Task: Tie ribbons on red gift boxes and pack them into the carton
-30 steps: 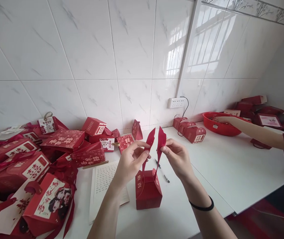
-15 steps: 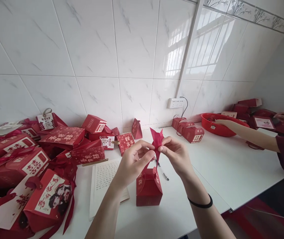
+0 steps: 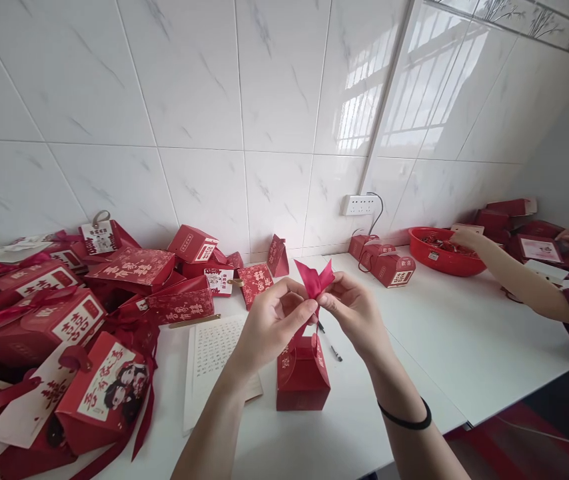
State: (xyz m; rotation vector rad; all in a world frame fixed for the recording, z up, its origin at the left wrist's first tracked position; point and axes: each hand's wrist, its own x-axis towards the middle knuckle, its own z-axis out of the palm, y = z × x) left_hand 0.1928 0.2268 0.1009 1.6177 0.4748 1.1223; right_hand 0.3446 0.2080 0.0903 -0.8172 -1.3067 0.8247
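Note:
A small red gift box (image 3: 303, 390) stands upright on the white table in front of me. From its top a dark pink ribbon (image 3: 314, 277) rises to my fingers, its two cut ends pointing up and spread in a V. My left hand (image 3: 279, 317) pinches the ribbon from the left, thumb against fingers. My right hand (image 3: 354, 303), with a black band on its wrist, pinches it from the right. The thumbs nearly meet below the V. Fingers hide part of the ribbon between the V and the box.
Red gift boxes (image 3: 129, 267) are heaped on the left. An open notebook (image 3: 217, 347) lies beside my box, and a pen (image 3: 335, 353) behind it. Red boxes (image 3: 382, 261) stand near the wall. At right, a co-worker's arm (image 3: 514, 273) reaches into a red basin (image 3: 444, 263).
The ribbon's ends have spread wider apart above my fingers. The co-worker's hand has moved further into the basin. My view has shifted slightly.

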